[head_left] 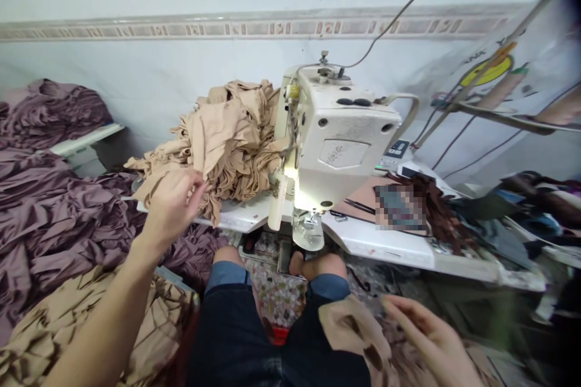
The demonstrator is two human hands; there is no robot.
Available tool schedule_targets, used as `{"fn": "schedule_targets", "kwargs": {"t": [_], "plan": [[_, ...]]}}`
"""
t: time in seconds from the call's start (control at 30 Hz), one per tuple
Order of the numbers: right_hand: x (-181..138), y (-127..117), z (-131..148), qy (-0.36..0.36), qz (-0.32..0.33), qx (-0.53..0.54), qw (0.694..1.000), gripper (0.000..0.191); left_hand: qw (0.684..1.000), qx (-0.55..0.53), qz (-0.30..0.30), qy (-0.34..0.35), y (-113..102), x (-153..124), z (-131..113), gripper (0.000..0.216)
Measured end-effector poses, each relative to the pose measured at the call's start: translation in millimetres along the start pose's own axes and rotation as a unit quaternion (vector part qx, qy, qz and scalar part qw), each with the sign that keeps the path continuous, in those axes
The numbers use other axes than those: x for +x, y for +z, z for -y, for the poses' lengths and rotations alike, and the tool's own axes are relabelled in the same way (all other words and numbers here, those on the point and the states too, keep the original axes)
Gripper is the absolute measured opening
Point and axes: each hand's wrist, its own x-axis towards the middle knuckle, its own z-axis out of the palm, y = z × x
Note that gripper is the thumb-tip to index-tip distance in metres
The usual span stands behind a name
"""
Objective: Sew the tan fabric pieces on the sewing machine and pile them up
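Note:
My left hand (175,199) is closed in a pinch at the front of a heaped pile of beige fabric pieces (231,139), on the edge of one piece. To the right of that pile stands a white sewing machine (345,139), its lamp lit over the needle area. The presser foot and needle are hard to make out. Low on the right, my right hand (426,329) has its fingers stretched out, beside a beige fabric piece (356,329) draped over my right thigh. No cloth shows clearly between those fingers.
Mauve fabric (91,217) is heaped on the left, with more beige cloth (154,308) below my left forearm. Black tweezers (361,205) and dark brown strips (431,199) lie on the white machine table (385,248). A thread stand (499,112) rises at right.

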Motion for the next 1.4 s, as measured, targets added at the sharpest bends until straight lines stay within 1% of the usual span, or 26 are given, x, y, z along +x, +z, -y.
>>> {"fn": "schedule_targets", "kwargs": {"t": [0.03, 0.07, 0.13, 0.17, 0.2, 0.23, 0.3, 0.33, 0.37, 0.43, 0.47, 0.53, 0.57, 0.6, 0.63, 0.67, 0.73, 0.8, 0.83, 0.87, 0.93, 1.03, 1.1, 1.2, 1.3, 1.4], "plan": [[-7.3, 19.5, 2.5, -0.012, 0.052, 0.01, 0.999, 0.052, 0.999, -0.032, -0.019, -0.01, -2.0, -6.7, -15.7, 0.013], [-16.1, 40.5, 6.9, -0.025, 0.092, 0.017, 0.995, 0.053, 0.996, -0.078, -0.023, -0.022, -2.1, -15.3, -32.6, 0.012], [-36.7, 84.1, 20.3, -0.034, 0.147, 0.039, 0.988, 0.055, 0.978, -0.205, 0.014, -0.042, 5.6, -38.1, -67.1, 0.01], [-47.5, 105.4, 28.2, -0.033, 0.174, 0.063, 0.982, 0.056, 0.959, -0.271, 0.046, -0.072, 14.0, -51.8, -83.5, 0.01], [-58.0, 125.7, 36.2, -0.034, 0.183, 0.088, 0.979, 0.056, 0.937, -0.324, 0.065, -0.114, 24.9, -66.3, -98.8, 0.01], [-67.7, 144.9, 43.4, -0.042, 0.203, 0.105, 0.973, 0.055, 0.916, -0.357, 0.067, -0.171, 37.8, -81.0, -112.6, 0.012], [-82.7, 178.9, 53.7, -0.09, 0.184, 0.104, 0.973, 0.047, 0.865, -0.414, 0.065, -0.275, 65.1, -107.8, -134.0, 0.019], [-87.3, 193.0, 56.0, -0.112, 0.183, 0.091, 0.973, 0.043, 0.842, -0.438, 0.082, -0.305, 77.5, -118.9, -141.2, 0.023], [-89.7, 204.7, 56.3, -0.119, 0.191, 0.086, 0.971, 0.039, 0.829, -0.448, 0.094, -0.321, 87.9, -128.0, -145.8, 0.024], [-88.0, 219.1, 51.9, -0.114, 0.218, 0.089, 0.965, 0.035, 0.828, -0.447, 0.114, -0.321, 101.5, -139.9, -147.4, 0.023], [-84.4, 221.0, 48.1, -0.105, 0.231, 0.095, 0.963, 0.034, 0.835, -0.437, 0.12, -0.313, 104.8, -143.0, -144.8, 0.023], [-73.8, 213.8, 40.2, -0.093, 0.245, 0.093, 0.961, 0.03, 0.85, -0.413, 0.148, -0.292, 106.3, -145.2, -135.3, 0.021], [-67.5, 205.4, 37.2, -0.089, 0.246, 0.084, 0.961, 0.029, 0.853, -0.403, 0.177, -0.279, 105.8, -145.2, -129.8, 0.021], [-61.2, 194.8, 35.2, -0.086, 0.245, 0.069, 0.963, 0.029, 0.851, -0.398, 0.223, -0.261, 105.0, -145.1, -124.5, 0.021], [-55.0, 182.8, 34.6, -0.084, 0.242, 0.049, 0.965, 0.031, 0.839, -0.399, 0.281, -0.24, 104.4, -145.1, -120.1, 0.021], [-49.3, 170.3, 35.1, -0.086, 0.239, 0.028, 0.967, 0.035, 0.817, -0.405, 0.343, -0.223, 104.1, -145.5, -116.9, 0.022], [-39.6, 147.3, 39.5, -0.105, 0.258, -0.01, 0.96, 0.032, 0.755, -0.433, 0.451, -0.198, 104.9, -146.5, -114.5, 0.026], [-32.4, 129.9, 46.7, -0.136, 0.314, -0.03, 0.939, 0.016, 0.7, -0.466, 0.509, -0.182, 106.7, -145.7, -116.5, 0.027], [-29.7, 123.8, 50.6, -0.15, 0.35, -0.032, 0.924, 0.011, 0.685, -0.479, 0.522, -0.172, 107.3, -143.5, -118.5, 0.026], [-27.4, 119.2, 54.6, -0.162, 0.381, -0.029, 0.91, 0.012, 0.679, -0.488, 0.527, -0.157, 107.6, -139.7, -120.6, 0.026], [-23.7, 113.3, 62.0, -0.176, 0.419, -0.017, 0.891, 0.023, 0.685, -0.497, 0.518, -0.124, 106.1, -127.9, -124.6, 0.026], [-19.4, 108.1, 71.5, -0.156, 0.438, 0.0, 0.885, 0.035, 0.702, -0.515, 0.486, -0.082, 99.5, -105.1, -129.4, 0.032], [-16.3, 104.4, 77.2, -0.127, 0.447, 0.012, 0.885, 0.038, 0.695, -0.535, 0.474, -0.075, 94.6, -93.6, -132.7, 0.038], [-11.0, 98.9, 84.1, -0.141, 0.426, 0.024, 0.893, 0.035, 0.682, -0.542, 0.473, -0.133, 92.3, -91.7, -139.3, 0.046], [-7.1, 97.4, 85.2, -0.158, 0.394, 0.031, 0.905, 0.034, 0.689, -0.536, 0.444, -0.201, 97.0, -104.6, -145.0, 0.046], [-7.2, 99.8, 81.2, -0.101, 0.409, 0.063, 0.905, 0.041, 0.698, -0.554, 0.382, -0.243, 101.2, -116.1, -145.1, 0.039]]}}
